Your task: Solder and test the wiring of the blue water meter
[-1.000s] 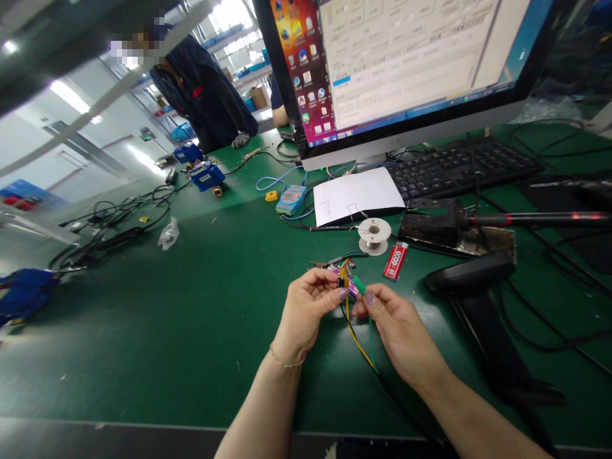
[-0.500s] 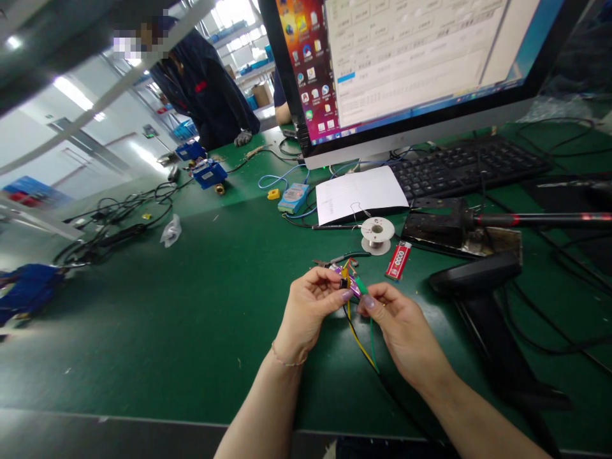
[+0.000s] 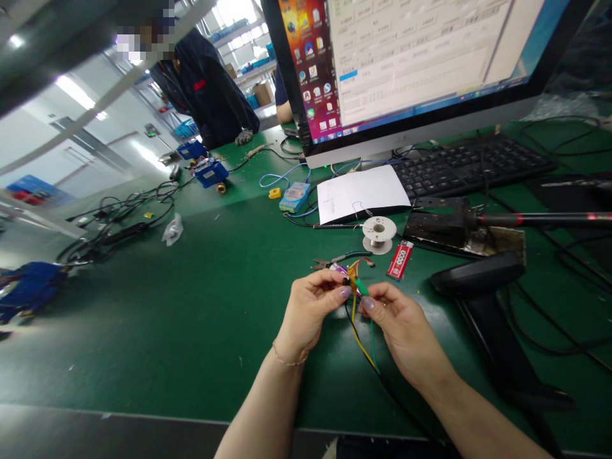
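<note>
A small purple part with wires [image 3: 339,270] is pinched between my two hands above the green table. My left hand [image 3: 313,299] is closed on its left side, thumb against fingers, with a small black piece [image 3: 346,280] at the fingertips. At the other end, my right hand [image 3: 389,315] is closed near a green piece [image 3: 361,286]. Yellow, black and green wires [image 3: 362,344] hang below into a black cable. Short coloured wires with a small connector [image 3: 371,262] stick out above. Pliers [image 3: 321,263] lie just behind my left hand.
Right of my hands lie a solder spool [image 3: 379,231], a red packet [image 3: 400,260] and a black barcode scanner [image 3: 488,319]. Behind stand a paper sheet [image 3: 361,194], keyboard [image 3: 468,166] and monitor [image 3: 421,70]. Blue devices [image 3: 210,173] and cables are at left; a person [image 3: 205,89] stands beyond.
The short coloured wires with the small connector now point out to the right, above my right fingers. The held part has turned slightly; both hands have stayed almost in place.
</note>
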Demonstrator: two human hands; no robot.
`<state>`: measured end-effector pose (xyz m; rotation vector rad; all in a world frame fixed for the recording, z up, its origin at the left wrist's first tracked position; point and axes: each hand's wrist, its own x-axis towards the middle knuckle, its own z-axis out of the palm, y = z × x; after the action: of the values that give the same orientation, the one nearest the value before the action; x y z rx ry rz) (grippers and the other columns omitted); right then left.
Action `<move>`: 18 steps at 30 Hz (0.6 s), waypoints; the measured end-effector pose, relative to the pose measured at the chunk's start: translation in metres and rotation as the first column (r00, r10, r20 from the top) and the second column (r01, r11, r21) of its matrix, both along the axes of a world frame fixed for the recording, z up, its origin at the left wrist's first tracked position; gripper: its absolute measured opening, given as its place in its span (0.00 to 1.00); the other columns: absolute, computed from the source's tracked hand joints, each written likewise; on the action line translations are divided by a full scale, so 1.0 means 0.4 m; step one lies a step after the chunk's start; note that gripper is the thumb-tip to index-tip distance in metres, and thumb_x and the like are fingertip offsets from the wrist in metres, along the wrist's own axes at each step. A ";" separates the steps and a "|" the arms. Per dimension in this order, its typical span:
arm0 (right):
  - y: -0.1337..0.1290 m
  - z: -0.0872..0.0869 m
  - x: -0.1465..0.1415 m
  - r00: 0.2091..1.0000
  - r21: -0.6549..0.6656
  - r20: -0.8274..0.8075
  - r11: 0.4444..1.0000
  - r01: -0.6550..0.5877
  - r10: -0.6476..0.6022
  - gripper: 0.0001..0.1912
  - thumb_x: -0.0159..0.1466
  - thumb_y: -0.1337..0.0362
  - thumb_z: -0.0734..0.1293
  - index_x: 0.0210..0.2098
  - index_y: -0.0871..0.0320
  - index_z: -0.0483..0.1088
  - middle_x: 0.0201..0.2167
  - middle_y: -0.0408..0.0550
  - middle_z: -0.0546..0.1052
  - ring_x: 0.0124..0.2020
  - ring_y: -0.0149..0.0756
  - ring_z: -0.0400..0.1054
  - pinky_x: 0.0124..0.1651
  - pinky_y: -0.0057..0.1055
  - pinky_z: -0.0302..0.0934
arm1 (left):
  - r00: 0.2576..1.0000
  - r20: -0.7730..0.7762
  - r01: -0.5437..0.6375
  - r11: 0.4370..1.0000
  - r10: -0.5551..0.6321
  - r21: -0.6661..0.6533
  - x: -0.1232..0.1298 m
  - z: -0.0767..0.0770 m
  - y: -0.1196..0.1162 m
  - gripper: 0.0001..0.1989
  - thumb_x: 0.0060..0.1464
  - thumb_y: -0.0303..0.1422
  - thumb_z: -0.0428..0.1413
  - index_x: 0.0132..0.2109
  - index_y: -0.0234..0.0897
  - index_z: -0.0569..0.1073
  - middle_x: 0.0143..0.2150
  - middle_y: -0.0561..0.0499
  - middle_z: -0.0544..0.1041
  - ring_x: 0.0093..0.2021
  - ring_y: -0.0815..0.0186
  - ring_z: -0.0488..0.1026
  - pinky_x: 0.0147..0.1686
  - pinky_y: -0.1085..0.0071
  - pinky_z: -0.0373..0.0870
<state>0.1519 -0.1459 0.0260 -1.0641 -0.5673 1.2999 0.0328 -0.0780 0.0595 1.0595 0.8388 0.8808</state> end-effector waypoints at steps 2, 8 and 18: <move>0.000 0.001 -0.001 1.000 -0.002 0.000 1.000 0.000 0.000 0.16 0.51 0.54 0.72 0.29 0.59 0.67 0.25 0.41 0.68 0.28 0.27 0.61 0.33 0.25 0.57 | 1.000 -0.009 0.003 1.000 -0.003 0.018 -0.001 0.000 0.000 0.07 0.40 0.28 0.64 0.30 0.35 0.76 0.31 0.53 0.75 0.32 0.75 0.69 0.34 0.81 0.65; 0.000 0.002 -0.002 1.000 -0.033 0.016 0.999 0.022 -0.022 0.18 0.49 0.53 0.73 0.29 0.59 0.66 0.25 0.42 0.67 0.27 0.27 0.59 0.31 0.24 0.56 | 0.999 -0.031 -0.017 1.000 0.017 0.006 0.003 -0.004 0.003 0.08 0.39 0.29 0.64 0.31 0.35 0.76 0.30 0.53 0.75 0.31 0.73 0.69 0.34 0.79 0.65; -0.003 0.005 -0.003 1.000 -0.035 -0.026 0.999 0.003 -0.004 0.18 0.48 0.54 0.74 0.29 0.60 0.66 0.24 0.40 0.67 0.27 0.26 0.59 0.31 0.23 0.55 | 1.000 -0.001 -0.001 0.999 0.001 0.043 0.000 -0.008 0.003 0.09 0.40 0.28 0.64 0.31 0.35 0.73 0.31 0.53 0.73 0.31 0.74 0.67 0.33 0.79 0.64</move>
<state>0.1506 -0.1469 0.0281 -1.0746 -0.5247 1.3233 0.0328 -0.0767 0.0561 1.0971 0.8241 0.9025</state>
